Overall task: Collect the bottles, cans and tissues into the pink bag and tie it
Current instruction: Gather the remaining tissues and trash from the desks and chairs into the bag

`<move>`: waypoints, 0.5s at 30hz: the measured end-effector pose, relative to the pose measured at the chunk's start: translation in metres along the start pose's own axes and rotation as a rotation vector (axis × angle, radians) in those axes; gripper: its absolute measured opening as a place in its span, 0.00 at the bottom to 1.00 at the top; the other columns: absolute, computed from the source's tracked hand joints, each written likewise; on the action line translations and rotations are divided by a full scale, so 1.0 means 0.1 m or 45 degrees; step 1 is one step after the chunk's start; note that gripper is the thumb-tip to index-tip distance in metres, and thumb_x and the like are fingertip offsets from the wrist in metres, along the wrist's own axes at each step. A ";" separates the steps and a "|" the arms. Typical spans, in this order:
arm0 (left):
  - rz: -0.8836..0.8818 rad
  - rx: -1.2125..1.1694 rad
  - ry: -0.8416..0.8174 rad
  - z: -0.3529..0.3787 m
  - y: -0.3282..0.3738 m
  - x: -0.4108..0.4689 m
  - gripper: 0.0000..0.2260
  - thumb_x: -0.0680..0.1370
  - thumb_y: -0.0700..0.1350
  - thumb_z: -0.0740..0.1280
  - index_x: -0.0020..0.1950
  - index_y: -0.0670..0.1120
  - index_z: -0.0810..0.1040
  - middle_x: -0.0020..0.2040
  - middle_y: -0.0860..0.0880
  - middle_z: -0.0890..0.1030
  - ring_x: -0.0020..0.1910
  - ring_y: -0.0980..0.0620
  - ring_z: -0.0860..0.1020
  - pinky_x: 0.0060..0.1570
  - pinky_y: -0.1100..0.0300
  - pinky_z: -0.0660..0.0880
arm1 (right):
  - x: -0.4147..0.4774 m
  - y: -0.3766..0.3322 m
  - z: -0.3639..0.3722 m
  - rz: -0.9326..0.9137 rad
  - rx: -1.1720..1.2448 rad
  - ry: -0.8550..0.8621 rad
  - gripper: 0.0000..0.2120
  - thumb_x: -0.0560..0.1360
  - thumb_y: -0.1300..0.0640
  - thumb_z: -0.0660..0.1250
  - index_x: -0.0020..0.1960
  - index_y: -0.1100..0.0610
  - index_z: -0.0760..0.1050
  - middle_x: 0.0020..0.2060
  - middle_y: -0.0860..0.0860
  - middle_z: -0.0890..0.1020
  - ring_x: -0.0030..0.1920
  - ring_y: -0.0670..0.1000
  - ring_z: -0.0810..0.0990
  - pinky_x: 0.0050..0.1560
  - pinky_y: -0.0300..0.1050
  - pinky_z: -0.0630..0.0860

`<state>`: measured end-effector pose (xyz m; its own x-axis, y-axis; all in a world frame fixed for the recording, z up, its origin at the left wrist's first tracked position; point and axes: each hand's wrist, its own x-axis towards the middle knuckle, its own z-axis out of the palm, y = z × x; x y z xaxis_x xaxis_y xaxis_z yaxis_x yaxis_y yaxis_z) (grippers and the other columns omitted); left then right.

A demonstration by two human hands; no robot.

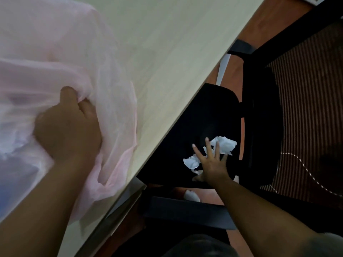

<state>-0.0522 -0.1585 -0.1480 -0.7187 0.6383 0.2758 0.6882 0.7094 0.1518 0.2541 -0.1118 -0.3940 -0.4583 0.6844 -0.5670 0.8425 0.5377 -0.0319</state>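
The left hand [68, 125] grips the thin pink plastic bag [55, 71] bunched on the pale wooden table [176, 34]. The right hand [211, 162], fingers spread and holding nothing, hovers over crumpled white tissues [225, 145] on the black chair seat [204, 112] beside the table. A careless grab could knock one off the seat.

Both forearms bare, no sleeves, no watch/rings seen. Left hand [68, 125] & right hand [211, 162] bare, no gloves.

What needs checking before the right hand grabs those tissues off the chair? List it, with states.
1. Left hand grips the pink bag on the table: ok.
2. Right hand open, fingers spread over the tissues: ok.
3. Tissues lying loose on the chair seat: ok.
4. Bag mouth open to receive: cannot tell.
5. Another tissue on the floor below the seat, not yet collected: not ok.
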 end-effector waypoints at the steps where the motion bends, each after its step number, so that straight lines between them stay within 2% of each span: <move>1: 0.005 -0.010 0.008 0.01 -0.01 0.01 0.12 0.82 0.50 0.51 0.48 0.43 0.68 0.34 0.35 0.74 0.32 0.39 0.70 0.39 0.46 0.65 | 0.04 0.00 0.02 -0.108 -0.083 -0.022 0.62 0.59 0.27 0.70 0.75 0.39 0.29 0.75 0.56 0.30 0.74 0.69 0.35 0.64 0.76 0.56; 3: 0.019 -0.025 0.011 0.02 -0.01 0.01 0.11 0.81 0.50 0.51 0.46 0.44 0.66 0.32 0.37 0.73 0.31 0.37 0.71 0.39 0.46 0.67 | 0.15 0.00 0.04 -0.245 -0.258 -0.070 0.61 0.60 0.27 0.69 0.74 0.39 0.27 0.72 0.56 0.26 0.74 0.69 0.33 0.65 0.77 0.52; 6: 0.021 -0.026 0.001 0.02 0.00 0.02 0.11 0.81 0.51 0.50 0.47 0.45 0.66 0.33 0.34 0.74 0.32 0.34 0.73 0.39 0.43 0.70 | 0.28 0.08 0.03 -0.215 -0.310 -0.101 0.59 0.61 0.26 0.67 0.74 0.40 0.29 0.74 0.56 0.29 0.74 0.70 0.36 0.65 0.78 0.50; 7: 0.023 -0.016 0.003 0.02 0.00 0.02 0.12 0.81 0.51 0.50 0.47 0.44 0.66 0.34 0.33 0.75 0.32 0.34 0.73 0.39 0.43 0.70 | 0.30 0.10 0.00 -0.204 -0.289 -0.088 0.57 0.61 0.27 0.68 0.76 0.40 0.36 0.77 0.57 0.36 0.75 0.70 0.42 0.64 0.78 0.54; 8: 0.028 -0.012 0.006 0.02 -0.01 0.02 0.12 0.81 0.50 0.50 0.47 0.44 0.66 0.34 0.33 0.75 0.33 0.34 0.73 0.39 0.43 0.69 | 0.30 0.11 -0.05 -0.188 -0.232 -0.070 0.51 0.62 0.30 0.70 0.77 0.41 0.50 0.78 0.59 0.49 0.74 0.70 0.51 0.61 0.76 0.63; 9: 0.033 -0.013 0.011 0.03 -0.01 0.02 0.12 0.81 0.51 0.50 0.47 0.43 0.66 0.34 0.33 0.75 0.32 0.34 0.73 0.38 0.43 0.69 | 0.29 0.13 -0.06 -0.164 -0.169 -0.057 0.40 0.65 0.35 0.73 0.73 0.42 0.62 0.73 0.60 0.61 0.71 0.69 0.61 0.56 0.70 0.72; 10: 0.038 -0.022 0.014 0.02 -0.01 0.03 0.13 0.81 0.51 0.50 0.47 0.43 0.67 0.34 0.33 0.75 0.32 0.34 0.73 0.38 0.43 0.69 | 0.30 0.13 -0.06 -0.156 -0.145 -0.048 0.31 0.68 0.43 0.73 0.68 0.46 0.69 0.66 0.60 0.69 0.66 0.67 0.68 0.51 0.63 0.76; 11: 0.044 -0.027 0.017 0.02 -0.01 0.03 0.13 0.81 0.51 0.50 0.47 0.43 0.67 0.34 0.33 0.75 0.32 0.34 0.73 0.37 0.43 0.69 | 0.32 0.15 -0.01 -0.186 -0.147 -0.038 0.25 0.69 0.49 0.73 0.65 0.49 0.72 0.60 0.60 0.73 0.60 0.66 0.72 0.48 0.59 0.76; 13: 0.042 -0.030 0.023 0.04 -0.02 0.04 0.12 0.81 0.51 0.51 0.47 0.44 0.66 0.34 0.33 0.75 0.32 0.34 0.73 0.36 0.44 0.69 | 0.45 0.26 0.21 -0.253 -0.229 -0.092 0.23 0.67 0.54 0.75 0.60 0.57 0.75 0.49 0.59 0.79 0.48 0.63 0.77 0.46 0.57 0.72; 15: 0.032 -0.040 0.022 0.05 -0.03 0.04 0.13 0.81 0.52 0.50 0.47 0.44 0.66 0.34 0.34 0.75 0.32 0.34 0.73 0.38 0.42 0.71 | 0.54 0.32 0.33 -0.269 -0.206 -0.052 0.23 0.63 0.59 0.77 0.55 0.62 0.75 0.42 0.58 0.80 0.39 0.60 0.78 0.42 0.55 0.75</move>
<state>-0.0576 -0.1566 -0.1524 -0.6998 0.6502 0.2958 0.7088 0.6834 0.1748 0.2659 -0.0742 -0.4530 -0.6042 0.5301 -0.5949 0.6718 0.7404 -0.0227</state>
